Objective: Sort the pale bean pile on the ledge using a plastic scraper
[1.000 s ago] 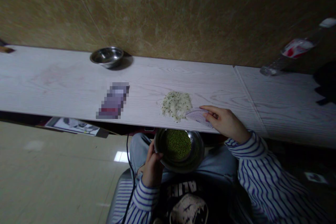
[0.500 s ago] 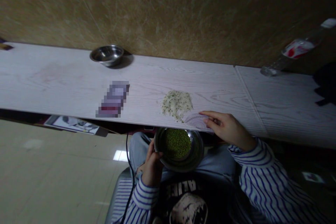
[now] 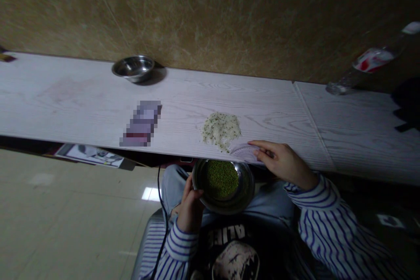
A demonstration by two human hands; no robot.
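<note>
Left hand (image 3: 190, 210) curled round steel bowl (image 3: 244, 194) of mung beans (image 3: 221, 178), near worktop (image 3: 65, 105) edge. Right hand (image 3: 284, 162) fingers (image 3: 262, 144) nearly closed, pinching red onion slice (image 3: 244, 153), just beside chopped onion (image 3: 221, 130).

Left hand (image 3: 190, 205) grips steel bowl (image 3: 243, 192) of green mung beans (image 3: 220, 179) above lap. Right hand (image 3: 285, 162) holds purple onion slice (image 3: 244, 153), just beside pale minced pile (image 3: 221, 130) on white wood-grain counter (image 3: 82, 105).
</note>
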